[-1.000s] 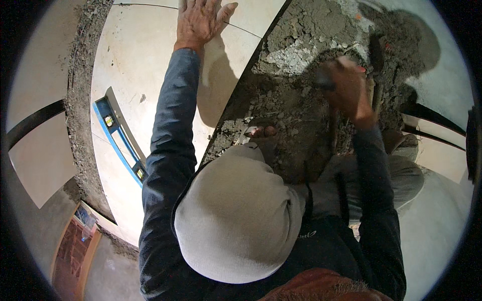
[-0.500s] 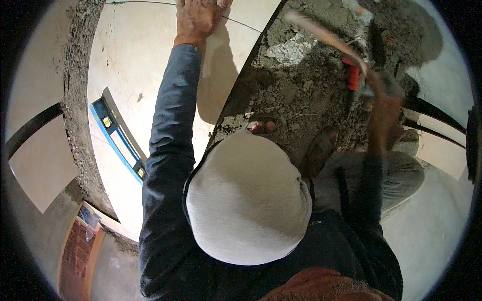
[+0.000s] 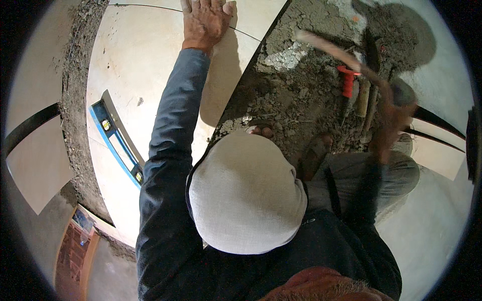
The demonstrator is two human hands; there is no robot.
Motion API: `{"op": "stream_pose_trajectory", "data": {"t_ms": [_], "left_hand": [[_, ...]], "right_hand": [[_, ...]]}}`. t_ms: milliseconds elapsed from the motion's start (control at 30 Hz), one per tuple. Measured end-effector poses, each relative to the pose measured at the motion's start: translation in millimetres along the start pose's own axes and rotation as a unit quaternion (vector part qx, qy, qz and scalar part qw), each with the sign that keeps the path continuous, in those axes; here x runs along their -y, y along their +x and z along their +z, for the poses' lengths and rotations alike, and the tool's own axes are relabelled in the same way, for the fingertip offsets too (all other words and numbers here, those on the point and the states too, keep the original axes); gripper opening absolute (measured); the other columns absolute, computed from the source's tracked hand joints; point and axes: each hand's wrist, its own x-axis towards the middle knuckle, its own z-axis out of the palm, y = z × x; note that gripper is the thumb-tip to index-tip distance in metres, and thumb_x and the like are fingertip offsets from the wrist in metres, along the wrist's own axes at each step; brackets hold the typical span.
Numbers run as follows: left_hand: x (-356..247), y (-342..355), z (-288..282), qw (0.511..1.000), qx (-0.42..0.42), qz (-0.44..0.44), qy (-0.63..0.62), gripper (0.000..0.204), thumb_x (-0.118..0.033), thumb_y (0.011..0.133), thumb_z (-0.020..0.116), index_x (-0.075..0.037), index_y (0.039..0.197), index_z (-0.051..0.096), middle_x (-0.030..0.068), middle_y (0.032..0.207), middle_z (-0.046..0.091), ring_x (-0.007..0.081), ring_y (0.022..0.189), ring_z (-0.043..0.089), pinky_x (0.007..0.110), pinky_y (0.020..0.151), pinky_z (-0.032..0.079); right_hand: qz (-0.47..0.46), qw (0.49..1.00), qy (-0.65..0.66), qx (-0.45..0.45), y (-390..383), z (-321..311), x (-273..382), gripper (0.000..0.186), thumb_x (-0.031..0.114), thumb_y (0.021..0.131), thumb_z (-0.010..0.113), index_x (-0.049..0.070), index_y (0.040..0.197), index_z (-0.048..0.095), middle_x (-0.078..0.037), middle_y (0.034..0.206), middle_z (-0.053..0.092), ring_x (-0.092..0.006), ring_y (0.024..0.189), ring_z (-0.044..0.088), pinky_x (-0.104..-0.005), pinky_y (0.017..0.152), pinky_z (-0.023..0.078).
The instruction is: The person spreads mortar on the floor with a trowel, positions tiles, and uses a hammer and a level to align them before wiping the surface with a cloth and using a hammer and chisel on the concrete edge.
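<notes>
My left hand lies with fingers spread on a large cream floor tile, across the joint at its far end. On the right, my right hand, smeared by motion, grips a mallet near its dark, rounded head. The mallet's pale wooden handle points forward and left over rough mortar, its end apart from the tile. Below the handle, a red-handled tool sits in the mortar, beside a tool with a worn wooden grip. A blue spirit level rests on the tile left of my left arm.
A rounded white cloth cap blocks the lower middle of the view. Strips of mortar border the tile on the left. Loose tiles lie at far left, and more tile pieces at right. A wood-framed opening shows lower left.
The mallet's handle and my right hand have shifted slightly right and nearer. My left hand stays flat on the tile; the view has shifted a little.
</notes>
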Motion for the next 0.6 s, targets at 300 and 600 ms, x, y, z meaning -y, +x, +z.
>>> {"op": "stream_pose_trajectory", "data": {"t_ms": [300, 600], "left_hand": [[5, -4, 1, 1.0, -0.02, 0.001, -0.001, 0.062, -0.035, 0.098, 0.043, 0.001, 0.147, 0.033, 0.0295, 0.148, 0.034, 0.0464, 0.139, 0.03, 0.06, 0.113, 0.023], [0, -2, -2, 1.0, -0.016, -0.007, 0.003, 0.062, -0.033, 0.097, 0.044, 0.001, 0.148, 0.031, 0.0301, 0.148, 0.034, 0.0476, 0.138, 0.031, 0.06, 0.112, 0.024]], "right_hand": [[-0.002, 0.995, 0.104, 0.004, 23, -10, -27, 0.05, 0.027, 0.082, 0.08, -0.003, 0.115, 0.057, -0.016, 0.109, 0.063, -0.023, 0.099, 0.06, -0.0356, 0.089, 0.048], [-0.06, 0.994, 0.081, 0.038, -5, 52, 13, 0.058, 0.032, 0.084, 0.076, -0.004, 0.124, 0.052, -0.02, 0.121, 0.056, -0.03, 0.109, 0.056, -0.0429, 0.091, 0.046]]}}
